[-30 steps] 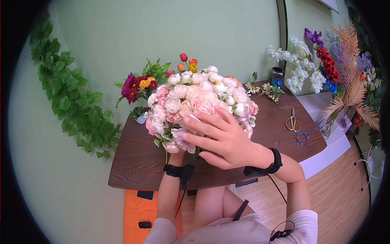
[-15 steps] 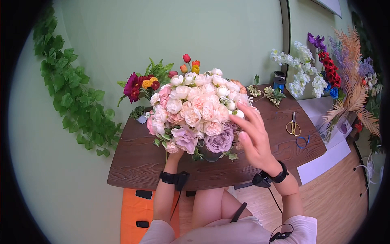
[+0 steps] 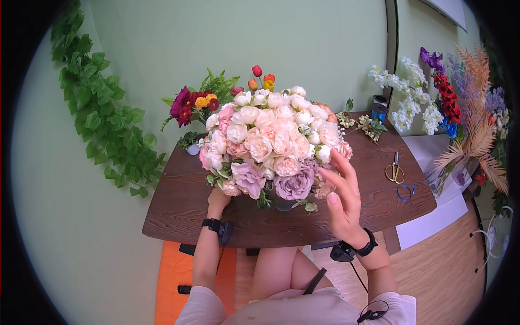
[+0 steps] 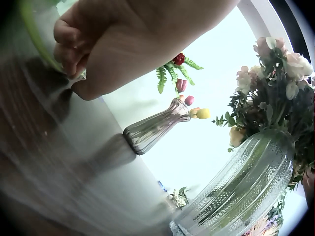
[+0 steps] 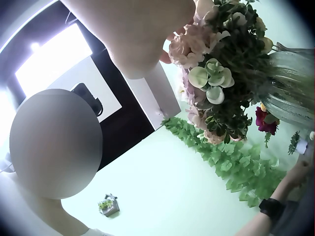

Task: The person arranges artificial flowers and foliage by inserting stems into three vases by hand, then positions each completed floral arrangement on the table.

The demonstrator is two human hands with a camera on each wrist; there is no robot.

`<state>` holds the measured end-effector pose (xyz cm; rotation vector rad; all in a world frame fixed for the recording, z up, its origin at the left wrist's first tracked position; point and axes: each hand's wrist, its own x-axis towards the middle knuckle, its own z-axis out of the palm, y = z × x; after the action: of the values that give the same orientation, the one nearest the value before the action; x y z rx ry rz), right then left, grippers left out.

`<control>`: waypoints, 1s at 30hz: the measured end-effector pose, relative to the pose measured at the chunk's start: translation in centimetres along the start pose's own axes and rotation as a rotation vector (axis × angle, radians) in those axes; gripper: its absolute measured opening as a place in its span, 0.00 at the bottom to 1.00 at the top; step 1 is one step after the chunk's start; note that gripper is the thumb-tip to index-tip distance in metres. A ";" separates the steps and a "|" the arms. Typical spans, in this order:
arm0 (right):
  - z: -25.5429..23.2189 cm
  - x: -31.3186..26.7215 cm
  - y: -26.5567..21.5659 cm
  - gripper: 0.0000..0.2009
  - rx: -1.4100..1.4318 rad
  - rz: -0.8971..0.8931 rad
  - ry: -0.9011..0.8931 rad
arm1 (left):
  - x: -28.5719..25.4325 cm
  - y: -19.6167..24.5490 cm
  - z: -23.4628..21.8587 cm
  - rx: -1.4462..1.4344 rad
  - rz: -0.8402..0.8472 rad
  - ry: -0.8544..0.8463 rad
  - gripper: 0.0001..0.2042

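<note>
A large bouquet of pink, white and mauve flowers (image 3: 271, 135) fills a ribbed clear glass vase (image 4: 246, 182) on the dark wooden table. At the bouquet's right side, my right hand (image 3: 345, 208) is raised with its fingers spread and loosely bent, fingertips right at the outer blossoms; nothing is in its grasp. My left hand (image 3: 218, 200) is low at the left of the vase, below the blossoms. In the left wrist view its fingers are curled together close over the tabletop, and a blurred green stem (image 4: 37, 39) runs to the fingertips.
A smaller ribbed vase (image 4: 157, 125) with tulips stands behind. Dark red and yellow flowers (image 3: 189, 105) and a small potted plant (image 3: 189, 142) are at back left. Gold-handled scissors (image 3: 395, 169), a blue ribbon loop (image 3: 406, 192) and ribbon spools (image 3: 379, 111) lie rightward.
My right hand has moved from in front of the blossoms to their right side, uncovering the mauve flowers. My left hand has come out leftward from under the bouquet.
</note>
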<state>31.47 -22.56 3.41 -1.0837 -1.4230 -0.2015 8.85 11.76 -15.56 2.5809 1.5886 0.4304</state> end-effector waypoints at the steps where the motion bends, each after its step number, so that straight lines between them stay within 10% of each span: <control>1: 0.0 0.0 -0.2 0.17 0.042 0.027 0.040 | 0.5 -0.8 1.1 -0.051 -0.072 0.025 0.28; 7: -0.7 -0.9 -0.5 0.16 0.040 0.044 0.111 | 1.0 -2.6 1.0 -0.088 -0.149 -0.096 0.20; 18: -0.2 -1.8 -1.9 0.12 0.079 -0.016 0.088 | -6.6 9.2 -15.6 -0.880 0.279 0.804 0.03; 30: 1.5 -1.6 -3.8 0.18 0.291 0.131 -0.111 | -16.3 18.5 -20.3 -0.540 1.006 0.539 0.09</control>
<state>27.44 -24.35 3.52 -0.9534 -1.4226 0.1584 12.21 -12.74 4.67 2.6773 -0.0087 1.4491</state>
